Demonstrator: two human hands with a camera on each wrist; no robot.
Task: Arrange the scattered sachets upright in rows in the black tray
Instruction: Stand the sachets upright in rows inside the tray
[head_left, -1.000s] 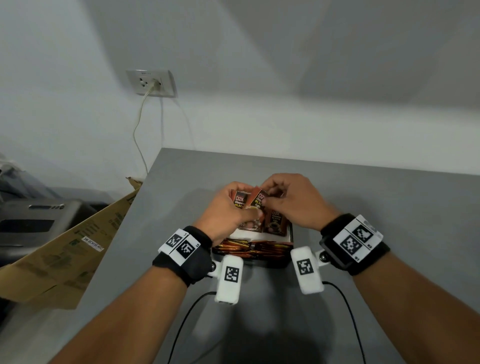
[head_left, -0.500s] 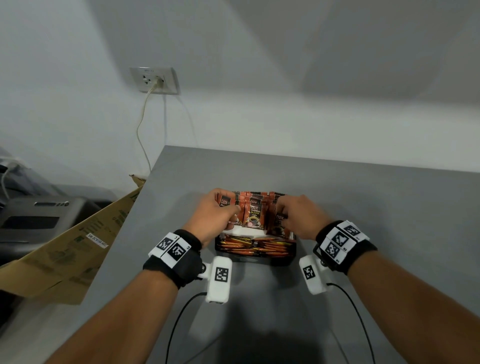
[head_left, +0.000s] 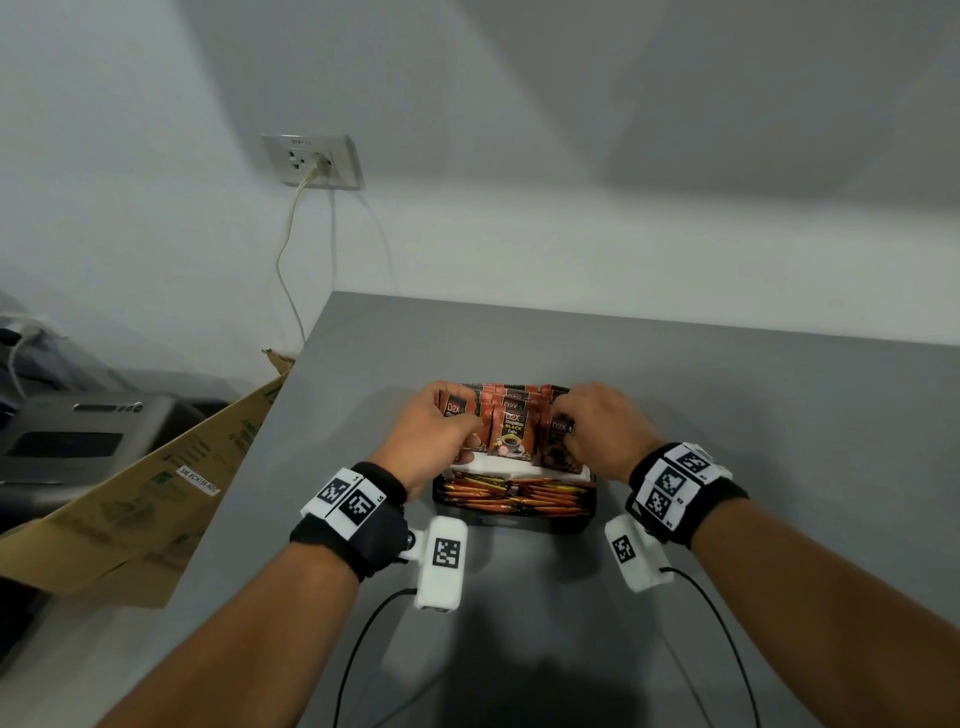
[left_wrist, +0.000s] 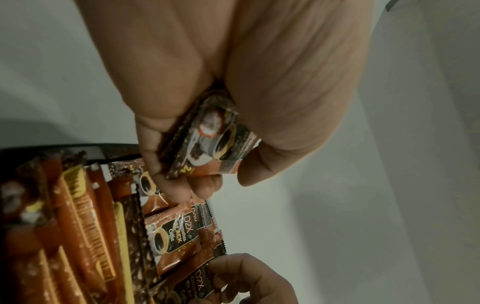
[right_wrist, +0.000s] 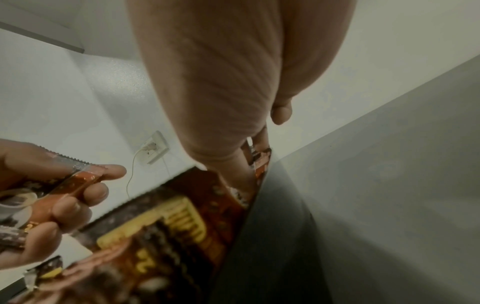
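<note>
The left hand pinches one sachet at the black tray's 9 o'clock end; the right hand has fingers tucked among the upright sachets at 3 o'clock, grip unclear. Forcing the sachet in could likely topple the leaning row.

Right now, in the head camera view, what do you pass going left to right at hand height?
Cardboard box → left hand gripping a sachet → upright sachet in the black tray → right hand → bare grey table.
</note>
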